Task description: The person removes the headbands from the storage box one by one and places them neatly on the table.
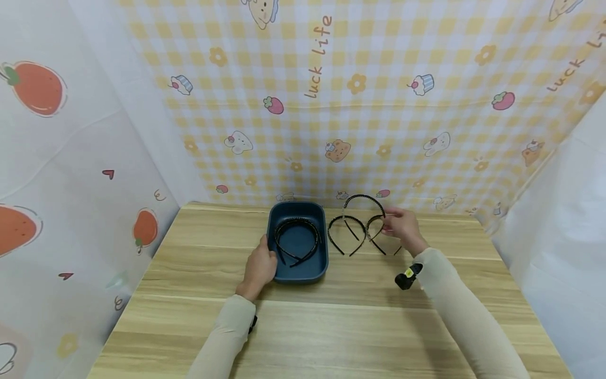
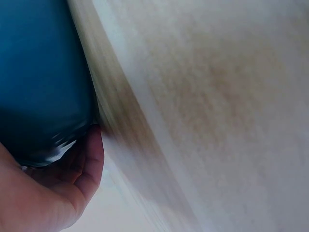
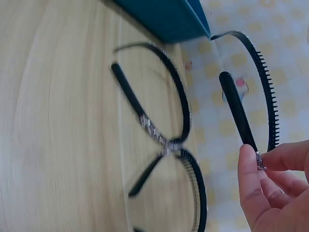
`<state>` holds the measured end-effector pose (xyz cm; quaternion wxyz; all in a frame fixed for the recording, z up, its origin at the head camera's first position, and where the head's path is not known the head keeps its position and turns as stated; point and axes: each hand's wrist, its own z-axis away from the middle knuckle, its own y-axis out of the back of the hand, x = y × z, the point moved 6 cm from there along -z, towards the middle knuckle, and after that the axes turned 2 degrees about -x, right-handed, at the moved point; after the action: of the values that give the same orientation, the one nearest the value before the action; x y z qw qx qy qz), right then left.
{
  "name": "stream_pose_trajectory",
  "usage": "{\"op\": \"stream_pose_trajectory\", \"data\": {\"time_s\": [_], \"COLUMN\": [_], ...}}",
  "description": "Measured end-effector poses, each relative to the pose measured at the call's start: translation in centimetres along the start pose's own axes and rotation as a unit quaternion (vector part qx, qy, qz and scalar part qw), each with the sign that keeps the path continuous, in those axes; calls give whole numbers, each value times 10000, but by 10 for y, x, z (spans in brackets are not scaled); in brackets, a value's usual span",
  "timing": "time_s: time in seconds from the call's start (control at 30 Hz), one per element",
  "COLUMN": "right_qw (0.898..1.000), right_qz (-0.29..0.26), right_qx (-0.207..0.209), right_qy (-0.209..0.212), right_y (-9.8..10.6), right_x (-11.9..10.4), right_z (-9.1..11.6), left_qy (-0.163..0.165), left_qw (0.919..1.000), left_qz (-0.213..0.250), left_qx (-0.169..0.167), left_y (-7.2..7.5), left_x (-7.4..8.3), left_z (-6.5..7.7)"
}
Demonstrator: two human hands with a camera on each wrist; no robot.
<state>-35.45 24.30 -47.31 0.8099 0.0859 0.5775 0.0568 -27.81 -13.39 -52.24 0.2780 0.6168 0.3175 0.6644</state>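
Observation:
My left hand (image 1: 260, 263) grips the left side of a dark blue plastic bin (image 1: 326, 263). In the left wrist view its fingers (image 2: 94, 157) curl against the outside of the bin (image 2: 43, 72). Inside the bin lie black headbands (image 1: 316, 231), overlapping, so their number is hard to tell. To the right, my right hand (image 1: 400, 226) pinches a black toothed headband (image 1: 364, 196) in the air; in the right wrist view thumb and fingers hold this headband (image 3: 267, 87) at a glittery part. Below it, two more headbands (image 1: 330, 237) (image 3: 183, 101) lie side by side on the table.
The wood-grain table (image 1: 331, 337) meets a yellow checked cloth backdrop (image 1: 360, 121) just behind the bin and headbands. White cloth hangs along the left (image 1: 85, 158) and right (image 1: 558, 210) sides. A small black wrist camera (image 1: 406, 279) sits at my right cuff.

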Motion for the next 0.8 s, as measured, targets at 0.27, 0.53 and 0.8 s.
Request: {"op": "stream_pose_trajectory", "data": {"time_s": [0.27, 0.53, 0.8], "right_qw": [9997, 9987, 9982], "right_qz": [84, 306, 202], "right_qx": [219, 395, 489], "right_qy": [-55, -80, -283], "right_y": [35, 66, 90], "right_x": [14, 26, 38], "right_z": [-5, -6, -7], "left_qy": [-61, -49, -39], "left_qw": [9999, 9999, 10000], "left_qz": [-32, -7, -1], "left_qx": [85, 111, 81], "left_y": [0, -1, -2], "left_x": [0, -1, -2], "left_z": [0, -1, -1]}}
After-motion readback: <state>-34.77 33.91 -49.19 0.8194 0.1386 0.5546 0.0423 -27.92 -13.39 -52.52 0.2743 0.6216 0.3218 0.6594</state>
